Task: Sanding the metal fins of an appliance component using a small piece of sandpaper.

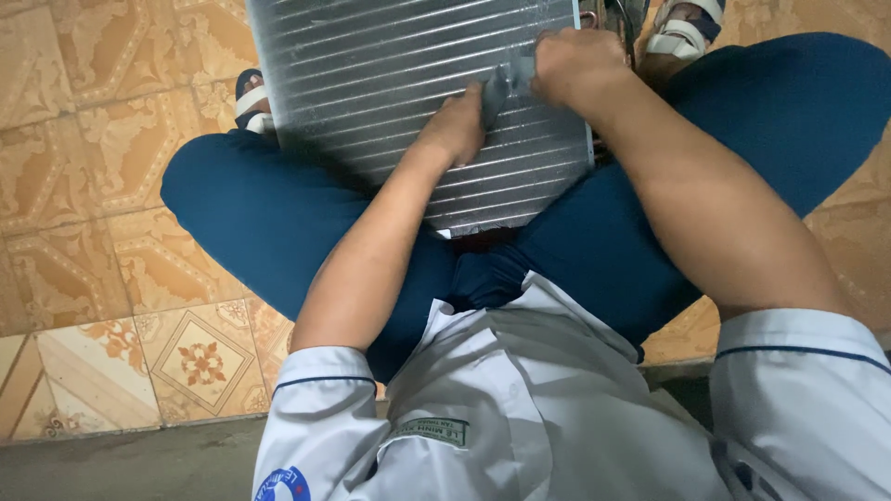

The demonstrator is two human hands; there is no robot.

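Head view: left hand point(455, 125) presses flat on finned coil panel point(371, 83); right hand point(571, 65) grips grey tool point(506, 82). Most fins look untouched; progress cannot be judged.

Dim indoor light, soft shadows, slight glare on metal fins point(390, 83), edges w/ wide-angle stretch

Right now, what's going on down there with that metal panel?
A person sits on the patterned tile floor with a finned metal coil panel lying across their lap. The left hand presses flat on the fins, while the right hand has its grip on a small grey tool or cloth; which one is unclear. Both hands meet near the panel's middle.
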